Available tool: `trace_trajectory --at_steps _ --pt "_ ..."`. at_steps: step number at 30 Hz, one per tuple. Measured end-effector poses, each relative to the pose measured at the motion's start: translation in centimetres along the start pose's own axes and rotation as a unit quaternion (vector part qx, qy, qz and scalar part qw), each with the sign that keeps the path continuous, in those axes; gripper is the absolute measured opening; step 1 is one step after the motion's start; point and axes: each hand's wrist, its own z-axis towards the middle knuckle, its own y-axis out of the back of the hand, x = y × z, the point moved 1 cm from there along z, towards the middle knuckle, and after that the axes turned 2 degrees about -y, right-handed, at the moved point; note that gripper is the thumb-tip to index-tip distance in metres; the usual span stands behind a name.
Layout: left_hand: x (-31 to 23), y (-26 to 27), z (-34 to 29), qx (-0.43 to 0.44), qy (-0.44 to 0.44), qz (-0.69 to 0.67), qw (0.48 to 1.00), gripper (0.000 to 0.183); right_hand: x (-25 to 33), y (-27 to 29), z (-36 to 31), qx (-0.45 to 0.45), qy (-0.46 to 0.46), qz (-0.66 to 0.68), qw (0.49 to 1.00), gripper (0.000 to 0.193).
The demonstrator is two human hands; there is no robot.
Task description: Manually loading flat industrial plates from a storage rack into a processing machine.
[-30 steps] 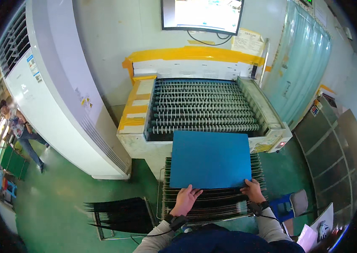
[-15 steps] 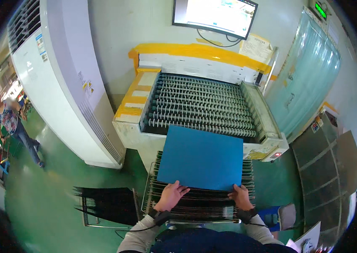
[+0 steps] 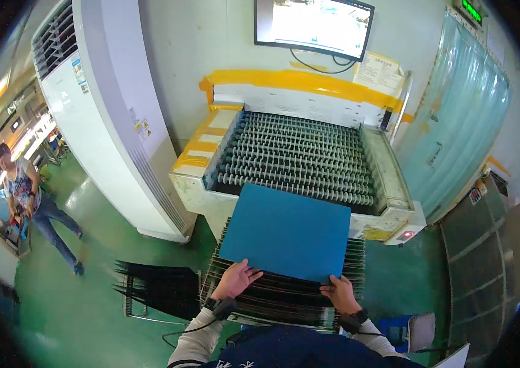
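A flat blue rectangular panel [image 3: 287, 232] lies over a wire rack of dark slats [image 3: 284, 294] in front of me. My left hand [image 3: 237, 279] grips the panel's near left edge. My right hand [image 3: 339, 293] holds its near right corner. Both wrists wear dark bands. Beyond the panel stands a roller conveyor machine [image 3: 300, 156] with yellow-taped edges; the panel's far edge reaches its front rim.
A tall white cabinet unit [image 3: 109, 116] stands to the left. A second black rack [image 3: 155, 288] sits on the green floor at lower left. A person [image 3: 30, 202] walks at far left. A screen [image 3: 314, 21] hangs on the wall; a plastic strip curtain [image 3: 462, 135] hangs at right.
The view has shifted, with the machine now larger and more central. The blue panel sits tilted a little, its far edge nearer the rollers. Both hands stay on its near edge.
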Motion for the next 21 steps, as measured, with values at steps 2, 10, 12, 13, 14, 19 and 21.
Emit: trace_trajectory --at_steps 2,10,12,13,14,19,21 --pt "0.1 0.4 0.1 0.009 -0.004 0.0 1.0 0.016 0.4 -0.1 -0.2 0.005 -0.008 -0.001 1.0 0.02" --pt "0.5 0.9 0.2 0.024 -0.008 -0.002 1.0 0.022 2.8 -0.4 -0.2 0.022 0.035 -0.047 0.998 0.022" --pt "0.4 0.7 0.2 0.017 0.0 0.019 1.0 0.02 2.4 0.2 0.8 0.024 0.039 -0.078 0.996 0.021" --pt "0.4 0.8 0.2 0.017 -0.001 0.021 1.0 0.02 2.3 0.5 1.3 0.026 0.043 -0.109 0.993 0.021" --pt "0.5 1.1 0.3 0.015 -0.001 0.015 1.0 0.021 2.1 0.9 1.7 0.028 0.043 -0.109 0.993 0.021" --pt "0.4 1.0 0.3 0.013 -0.003 0.016 1.0 0.024 2.0 0.9 2.2 0.031 0.064 -0.15 0.986 0.023" --pt "0.5 1.1 0.4 0.002 -0.004 0.011 1.0 0.024 1.8 0.8 2.4 0.037 0.079 -0.153 0.984 0.024"
